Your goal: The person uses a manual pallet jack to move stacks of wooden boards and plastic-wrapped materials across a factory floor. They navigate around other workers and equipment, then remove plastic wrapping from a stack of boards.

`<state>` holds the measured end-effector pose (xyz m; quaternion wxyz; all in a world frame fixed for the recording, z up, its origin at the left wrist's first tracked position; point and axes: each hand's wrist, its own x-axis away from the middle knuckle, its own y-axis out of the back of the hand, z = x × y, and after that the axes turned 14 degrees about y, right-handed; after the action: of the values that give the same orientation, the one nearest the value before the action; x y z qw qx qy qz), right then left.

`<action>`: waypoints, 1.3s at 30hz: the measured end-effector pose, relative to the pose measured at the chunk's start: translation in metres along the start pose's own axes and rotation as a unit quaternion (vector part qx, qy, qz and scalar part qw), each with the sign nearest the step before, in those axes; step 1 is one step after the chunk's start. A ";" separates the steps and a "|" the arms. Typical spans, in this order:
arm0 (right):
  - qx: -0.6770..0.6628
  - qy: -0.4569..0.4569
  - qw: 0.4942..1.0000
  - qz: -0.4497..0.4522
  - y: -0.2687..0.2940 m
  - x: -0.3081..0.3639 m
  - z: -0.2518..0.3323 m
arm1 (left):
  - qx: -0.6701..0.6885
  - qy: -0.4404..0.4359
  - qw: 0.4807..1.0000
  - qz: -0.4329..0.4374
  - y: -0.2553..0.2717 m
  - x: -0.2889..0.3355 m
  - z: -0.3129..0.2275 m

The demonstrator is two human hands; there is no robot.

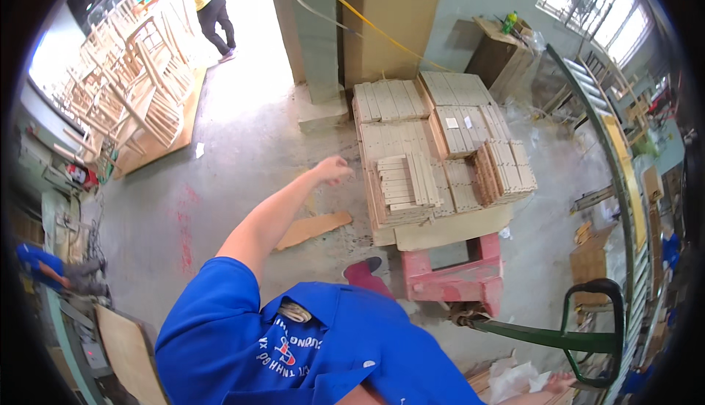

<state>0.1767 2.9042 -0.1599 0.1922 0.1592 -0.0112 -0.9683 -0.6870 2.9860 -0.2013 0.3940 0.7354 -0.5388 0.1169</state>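
My left arm reaches forward over the floor, and my left hand (pixel 335 171) hangs in the air just left of the stacked wooden slats (pixel 400 140). Its fingers are loosely curled, and nothing shows in them. At the lower right edge, my right hand (pixel 559 384) is partly in view, fingers stretched out beside the black-and-green pallet jack handle (pixel 617 331); I see no grip on it. The red pallet jack (pixel 452 276) stands at the near end of the slat load. Loose slats (pixel 407 182) lie on top of the near stack.
A brown cardboard piece (pixel 316 230) lies on the floor below my left arm. Wooden chair frames (pixel 147 96) crowd the far left, near a walking person (pixel 207 8). Another person in blue (pixel 51 267) is at left. A roller conveyor (pixel 613 148) curves along the right.
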 end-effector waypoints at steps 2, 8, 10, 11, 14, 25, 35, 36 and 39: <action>0.078 -0.081 0.991 0.076 -0.030 0.061 -0.039 | 0.047 -0.005 0.998 -0.037 0.046 -0.037 -0.029; 0.072 -0.473 0.782 0.400 -0.114 0.291 -0.105 | 0.210 0.074 0.969 -0.109 0.149 -0.121 -0.074; 0.097 -0.456 0.770 0.436 -0.162 0.332 -0.094 | 0.258 0.101 0.952 -0.129 0.176 -0.154 -0.093; 0.111 -0.448 0.762 0.454 -0.186 0.349 -0.085 | 0.266 0.080 0.953 -0.123 0.189 -0.173 -0.101; 0.151 -0.430 0.735 0.502 -0.265 0.389 -0.053 | 0.271 0.086 0.952 -0.117 0.226 -0.238 -0.129; 0.191 -0.407 0.811 0.374 -0.472 0.483 0.109 | 0.132 0.110 0.975 -0.141 0.298 -0.549 -0.306; 0.019 -0.494 0.746 0.447 -0.666 0.524 0.170 | -0.316 -0.436 0.834 0.121 0.207 -0.633 -0.405; 0.023 -0.522 0.737 0.428 -0.695 0.522 0.173 | -0.202 -0.470 0.853 0.098 0.181 -0.622 -0.415; -0.177 -0.590 0.636 0.466 -0.795 0.517 0.189 | 0.086 -0.502 0.843 0.171 0.115 -0.586 -0.461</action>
<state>-0.6280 3.4383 -0.2034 0.5947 -0.5091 -0.0233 -0.6218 -0.9019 3.7091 -0.1934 -0.0213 0.6202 -0.7682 -0.1572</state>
